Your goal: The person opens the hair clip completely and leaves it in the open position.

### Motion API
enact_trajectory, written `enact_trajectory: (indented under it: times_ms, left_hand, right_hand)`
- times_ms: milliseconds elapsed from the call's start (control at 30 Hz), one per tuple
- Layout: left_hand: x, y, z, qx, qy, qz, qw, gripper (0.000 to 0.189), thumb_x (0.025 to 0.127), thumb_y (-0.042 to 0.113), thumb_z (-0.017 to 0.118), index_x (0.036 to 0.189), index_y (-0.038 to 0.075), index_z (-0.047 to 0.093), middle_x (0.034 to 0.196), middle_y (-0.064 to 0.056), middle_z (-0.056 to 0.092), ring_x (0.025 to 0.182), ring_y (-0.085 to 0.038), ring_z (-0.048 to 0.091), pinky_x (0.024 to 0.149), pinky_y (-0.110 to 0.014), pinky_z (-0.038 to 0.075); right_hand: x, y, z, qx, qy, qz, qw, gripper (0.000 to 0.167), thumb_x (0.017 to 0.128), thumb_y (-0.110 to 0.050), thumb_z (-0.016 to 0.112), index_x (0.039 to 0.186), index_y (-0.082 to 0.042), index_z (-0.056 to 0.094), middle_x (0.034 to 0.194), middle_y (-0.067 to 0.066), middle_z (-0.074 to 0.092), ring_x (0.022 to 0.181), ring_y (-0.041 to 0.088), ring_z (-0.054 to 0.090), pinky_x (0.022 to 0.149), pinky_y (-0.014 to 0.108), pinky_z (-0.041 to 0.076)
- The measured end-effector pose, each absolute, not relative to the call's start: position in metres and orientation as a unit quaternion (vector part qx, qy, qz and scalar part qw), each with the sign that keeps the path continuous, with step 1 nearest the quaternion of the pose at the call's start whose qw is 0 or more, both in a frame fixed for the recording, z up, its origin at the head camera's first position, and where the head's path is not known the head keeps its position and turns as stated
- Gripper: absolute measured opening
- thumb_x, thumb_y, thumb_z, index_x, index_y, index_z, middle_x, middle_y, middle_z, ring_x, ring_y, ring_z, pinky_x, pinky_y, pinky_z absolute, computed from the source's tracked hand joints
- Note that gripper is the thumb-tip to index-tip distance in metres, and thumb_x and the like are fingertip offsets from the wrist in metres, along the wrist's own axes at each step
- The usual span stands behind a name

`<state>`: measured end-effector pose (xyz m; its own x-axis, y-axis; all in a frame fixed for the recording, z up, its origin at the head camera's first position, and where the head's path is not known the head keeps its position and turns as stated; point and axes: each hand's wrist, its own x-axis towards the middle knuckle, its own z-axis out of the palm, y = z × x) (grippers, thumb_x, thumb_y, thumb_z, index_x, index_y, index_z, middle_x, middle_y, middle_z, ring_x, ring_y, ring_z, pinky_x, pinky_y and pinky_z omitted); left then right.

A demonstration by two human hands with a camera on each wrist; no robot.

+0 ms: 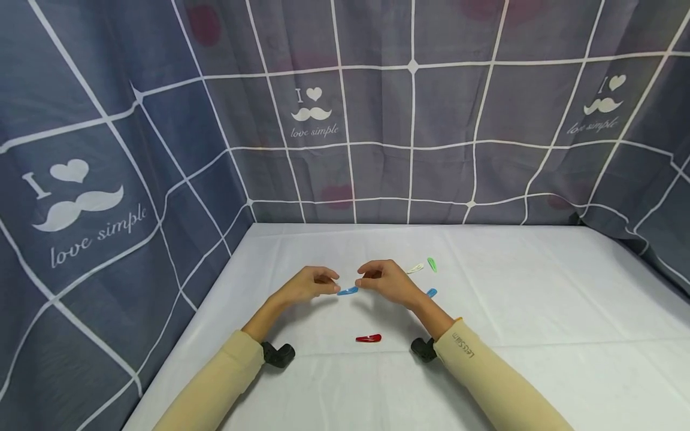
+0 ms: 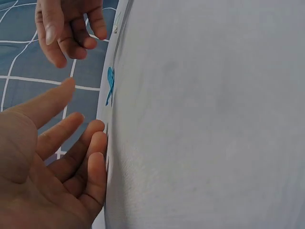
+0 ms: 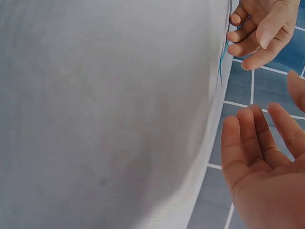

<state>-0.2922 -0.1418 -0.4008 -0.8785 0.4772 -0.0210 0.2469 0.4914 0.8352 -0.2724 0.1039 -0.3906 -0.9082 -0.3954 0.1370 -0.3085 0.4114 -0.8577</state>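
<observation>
A blue snap hair clip (image 1: 347, 291) lies on the white cloth between the two hands. On its left is the left hand (image 1: 308, 285), fingers relaxed and a little bent, thumb and fingertips near one end of the clip. The right hand (image 1: 389, 282) hovers at the other end with its fingers loosely bent. In the left wrist view the blue clip (image 2: 110, 85) rests apart from the left fingers (image 2: 96, 174). The right wrist view has the right palm (image 3: 267, 186) with nothing in it. Closer to the person lies a red hair clip (image 1: 369, 338).
Beyond the right hand lie a white clip (image 1: 415, 269) and a green clip (image 1: 432, 264). A second blue clip (image 1: 432, 293) shows partly behind the right wrist. Dark checked curtains (image 1: 377, 120) stand behind the white-covered table (image 1: 539, 287) and along its sides.
</observation>
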Motion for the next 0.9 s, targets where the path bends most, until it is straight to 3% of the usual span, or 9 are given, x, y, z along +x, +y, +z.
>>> enact_trajectory:
  times_ms: [433, 900]
  left_hand:
    - [-0.294, -0.136, -0.407, 0.233, 0.857, 0.447, 0.104, 0.032, 0.088, 0.015, 0.076, 0.112, -0.005, 0.069, 0.09, -0.005, 0.068, 0.081, -0.016, 0.058, 0.072, -0.028, 0.047]
    - [-0.291, -0.129, -0.409, 0.221, 0.874, 0.425, 0.082, 0.024, 0.085, 0.008, 0.077, 0.105, -0.002, 0.072, 0.086, -0.002, 0.066, 0.079, -0.014, 0.058, 0.073, -0.028, 0.047]
  right_hand:
    - [-0.278, 0.109, -0.403, -0.19, 0.816, -0.537, 0.098, 0.034, 0.091, -0.013, 0.069, 0.119, 0.007, 0.066, 0.095, 0.008, 0.067, 0.08, 0.023, 0.06, 0.073, 0.032, 0.051]
    - [-0.281, 0.098, -0.405, -0.164, 0.846, -0.496, 0.109, 0.025, 0.089, -0.009, 0.071, 0.113, 0.0, 0.072, 0.089, 0.003, 0.066, 0.081, 0.017, 0.052, 0.071, 0.03, 0.042]
